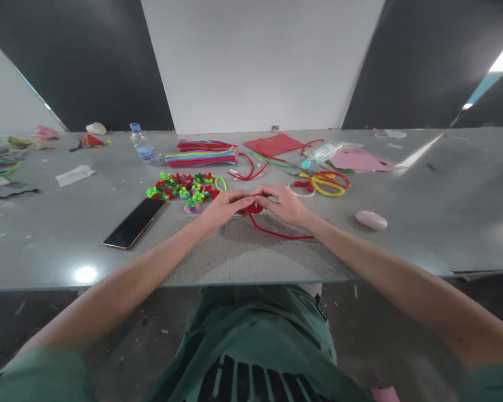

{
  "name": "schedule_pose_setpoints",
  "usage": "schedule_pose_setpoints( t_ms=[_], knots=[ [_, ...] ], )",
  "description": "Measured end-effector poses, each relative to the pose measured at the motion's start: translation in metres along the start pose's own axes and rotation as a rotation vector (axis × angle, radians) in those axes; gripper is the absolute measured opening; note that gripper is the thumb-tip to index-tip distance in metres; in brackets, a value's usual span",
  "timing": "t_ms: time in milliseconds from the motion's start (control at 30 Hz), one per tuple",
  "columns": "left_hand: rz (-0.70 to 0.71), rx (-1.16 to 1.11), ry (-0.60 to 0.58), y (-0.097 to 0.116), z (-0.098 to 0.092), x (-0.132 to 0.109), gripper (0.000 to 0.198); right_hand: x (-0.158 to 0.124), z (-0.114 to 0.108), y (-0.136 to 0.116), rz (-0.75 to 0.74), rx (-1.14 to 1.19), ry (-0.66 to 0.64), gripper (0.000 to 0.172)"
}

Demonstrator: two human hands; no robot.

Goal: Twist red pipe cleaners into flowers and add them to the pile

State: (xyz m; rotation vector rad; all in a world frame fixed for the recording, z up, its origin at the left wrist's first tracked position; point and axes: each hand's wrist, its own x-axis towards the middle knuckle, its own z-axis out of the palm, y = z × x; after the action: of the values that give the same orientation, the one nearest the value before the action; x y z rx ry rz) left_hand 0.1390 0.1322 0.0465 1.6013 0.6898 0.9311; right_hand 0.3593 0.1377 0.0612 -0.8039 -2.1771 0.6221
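My left hand (226,209) and my right hand (281,203) meet over the middle of the work area, fingers pinched together. Between them they grip a red pipe cleaner (272,232), partly curled into a loop at the fingertips. Its loose end trails down and to the right across a grey cloth-like mat (243,262). Beyond my left hand lies a pile of small pipe-cleaner flowers (180,186) in red, green and purple. Scissors with yellow and red handles (330,184) rest past my right hand. My fingers cover part of the red loop.
Bundled pipe cleaners (201,154), a red sheet (274,144) and a pink sheet (360,159) lie toward the back. A phone (134,223) and a water bottle (143,145) are on the left. A pale pink oval object (371,220) sits at right.
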Motion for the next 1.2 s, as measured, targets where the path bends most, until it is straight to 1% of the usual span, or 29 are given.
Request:
schedule_pose_setpoints(
  t_ms=[133, 300, 467, 567, 667, 767, 833, 900, 1000, 1100, 1200],
  knots=[
    [-0.001, -0.053, 0.003, -0.001, 0.001, 0.0, 0.035, 0.0, 0.001, -0.001, -0.011, 0.008, 0.007, 0.033],
    [-0.014, -0.213, 0.042, 0.001, 0.005, -0.001, 0.032, 0.002, 0.001, 0.002, -0.005, 0.122, -0.011, 0.041],
    [-0.043, -0.294, 0.041, 0.001, 0.007, -0.001, 0.031, 0.003, 0.002, 0.006, 0.015, 0.19, -0.033, 0.043],
    [-0.043, -0.284, 0.053, -0.001, 0.006, 0.0, 0.031, 0.002, 0.002, 0.005, 0.026, 0.171, -0.025, 0.04],
    [-0.026, -0.159, 0.058, -0.002, 0.004, 0.0, 0.033, 0.0, 0.002, 0.0, 0.009, 0.1, -0.036, 0.03],
    [-0.033, -0.057, 0.036, -0.003, 0.001, -0.001, 0.037, -0.001, 0.002, -0.005, -0.009, 0.015, -0.039, 0.02],
    [-0.038, -0.092, 0.012, -0.003, 0.001, -0.001, 0.037, -0.001, 0.002, -0.006, -0.017, -0.005, -0.033, 0.018],
    [-0.039, -0.174, -0.001, -0.003, 0.002, -0.002, 0.036, -0.001, 0.001, -0.005, -0.028, -0.004, -0.034, 0.018],
    [-0.03, -0.27, 0.007, -0.004, 0.005, -0.001, 0.036, -0.001, 0.001, -0.003, -0.039, 0.032, -0.049, 0.018],
    [-0.017, -0.29, 0.015, -0.004, 0.007, -0.001, 0.037, 0.0, 0.0, -0.004, -0.054, 0.059, -0.047, 0.019],
    [-0.006, -0.251, 0.035, -0.004, 0.006, -0.001, 0.035, 0.0, 0.0, -0.007, -0.052, 0.046, -0.027, 0.018]
  ],
)
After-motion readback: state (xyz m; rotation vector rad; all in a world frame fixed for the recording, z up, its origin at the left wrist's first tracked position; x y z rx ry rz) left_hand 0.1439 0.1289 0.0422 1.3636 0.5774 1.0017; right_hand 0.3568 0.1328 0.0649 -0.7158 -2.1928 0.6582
